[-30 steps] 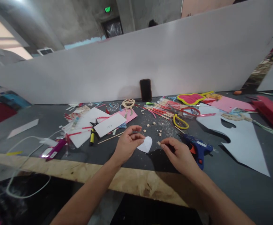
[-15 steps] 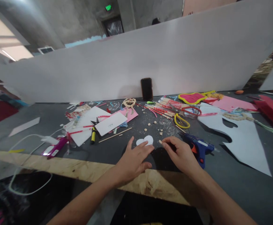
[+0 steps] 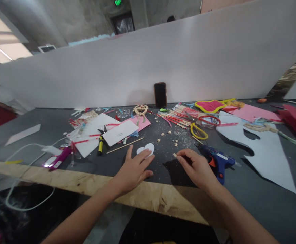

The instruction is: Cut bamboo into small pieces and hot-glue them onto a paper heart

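The left hand has its fingers spread over a paper heart, perhaps to steady it; the right hand pinches a beige bit between its fingers, likely because it is tiny

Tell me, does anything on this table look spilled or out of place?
Small pale bits and fine flecks lie strewn over the dark tabletop, right of the white heart under the left hand. Loose and scattered, they look spilled, though the right hand pinches a similar bit.
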Demonstrator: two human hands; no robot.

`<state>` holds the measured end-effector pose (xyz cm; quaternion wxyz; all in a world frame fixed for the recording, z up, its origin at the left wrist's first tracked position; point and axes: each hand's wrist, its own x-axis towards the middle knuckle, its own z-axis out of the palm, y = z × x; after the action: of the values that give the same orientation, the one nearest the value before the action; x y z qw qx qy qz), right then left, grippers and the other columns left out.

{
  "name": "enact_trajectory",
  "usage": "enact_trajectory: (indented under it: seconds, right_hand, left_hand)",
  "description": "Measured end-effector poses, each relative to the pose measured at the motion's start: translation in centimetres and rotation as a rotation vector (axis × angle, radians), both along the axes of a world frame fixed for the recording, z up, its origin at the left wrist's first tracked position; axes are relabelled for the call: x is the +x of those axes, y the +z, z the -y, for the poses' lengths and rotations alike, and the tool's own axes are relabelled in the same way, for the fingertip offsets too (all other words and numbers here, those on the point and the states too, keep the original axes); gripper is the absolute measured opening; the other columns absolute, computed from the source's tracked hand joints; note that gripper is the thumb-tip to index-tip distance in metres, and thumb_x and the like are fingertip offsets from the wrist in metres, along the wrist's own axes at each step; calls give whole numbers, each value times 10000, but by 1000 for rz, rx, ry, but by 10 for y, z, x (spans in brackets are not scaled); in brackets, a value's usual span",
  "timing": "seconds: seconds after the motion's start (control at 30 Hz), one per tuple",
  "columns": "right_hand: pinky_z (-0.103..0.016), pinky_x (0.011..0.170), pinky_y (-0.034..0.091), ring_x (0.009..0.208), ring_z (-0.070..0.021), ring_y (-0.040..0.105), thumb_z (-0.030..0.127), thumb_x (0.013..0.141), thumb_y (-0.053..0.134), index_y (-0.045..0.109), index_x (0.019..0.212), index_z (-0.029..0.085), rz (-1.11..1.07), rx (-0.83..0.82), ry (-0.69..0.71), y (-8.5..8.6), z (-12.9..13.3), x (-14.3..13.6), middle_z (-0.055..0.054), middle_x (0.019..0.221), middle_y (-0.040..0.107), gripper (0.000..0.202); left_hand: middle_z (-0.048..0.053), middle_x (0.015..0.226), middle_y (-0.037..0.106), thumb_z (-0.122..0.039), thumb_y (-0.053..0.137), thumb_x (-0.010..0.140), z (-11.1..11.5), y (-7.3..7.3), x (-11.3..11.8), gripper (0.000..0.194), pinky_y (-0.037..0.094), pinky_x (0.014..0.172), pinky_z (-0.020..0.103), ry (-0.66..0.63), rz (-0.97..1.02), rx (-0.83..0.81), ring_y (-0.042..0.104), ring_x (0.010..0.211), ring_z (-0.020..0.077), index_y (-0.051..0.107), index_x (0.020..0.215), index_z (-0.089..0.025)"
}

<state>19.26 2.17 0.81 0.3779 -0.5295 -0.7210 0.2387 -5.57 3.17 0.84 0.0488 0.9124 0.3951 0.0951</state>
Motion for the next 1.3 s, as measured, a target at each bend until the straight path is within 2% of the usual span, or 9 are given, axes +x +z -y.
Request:
enact_trajectory:
  seconds: [0.1,0.2,0.37,0.5,0.67,0.8,0.97,1.2,1.3]
  right_hand:
    - [-278,686,470,746,-163,615,290,870,468,607,857,217,-23,-30,25,3,1,-1,-26,813,671,158]
    - [-257,665,472,730,-152,614,280,864,475,612,849,216,-42,-57,63,7,3,-3,-16,798,673,152]
    - [-232,650,467,717,-138,606,271,861,477,621,837,214,-77,-83,114,10,5,-5,-9,787,667,157]
    - [-230,641,456,708,-136,593,283,864,476,614,828,215,-111,-91,94,10,6,-6,-5,774,653,158]
    - [-230,574,427,634,-129,544,301,860,479,583,799,210,-150,-95,27,10,7,-5,7,700,603,152]
    - [-223,560,418,605,-118,523,302,851,488,585,793,214,-168,-103,27,8,6,-4,23,675,578,143]
    - [-226,507,399,541,-113,495,330,867,462,545,809,215,-209,-102,-63,5,4,1,27,636,539,154]
    - [-238,512,421,536,-115,514,351,867,458,544,903,218,-250,-93,-94,0,4,1,13,700,576,162]
    - [-243,557,436,601,-126,543,330,859,472,564,889,215,-227,-79,-78,0,4,0,-2,742,602,150]
  left_hand:
    - [122,1255,551,-277,440,904,0,6,9,305,82,1070,513,116,159,38,441,1211,239,541,1186,-217]
    - [93,1145,604,-277,453,899,0,12,31,269,267,1001,415,120,360,-40,488,1135,221,575,1132,-222]
    - [51,1015,653,-289,514,869,-1,16,62,184,365,904,346,145,612,-278,556,1001,204,634,989,-219]
    - [26,881,664,-267,569,824,-1,15,67,108,410,820,303,228,777,-379,582,884,187,660,836,-211]
    - [22,852,668,-273,563,817,0,12,72,132,420,755,286,339,850,-458,584,835,187,669,858,-206]
    - [15,854,674,-272,534,834,0,10,77,156,425,733,276,313,839,-463,584,798,178,668,893,-217]
    - [22,892,671,-270,479,865,-6,10,65,187,413,787,310,365,801,-286,584,857,197,659,900,-232]
    - [37,959,668,-250,602,791,-4,6,58,151,261,901,462,252,246,-79,495,999,265,654,933,-246]
    - [48,944,666,-259,596,802,-3,-1,66,130,223,891,491,225,149,-58,469,997,272,659,915,-245]
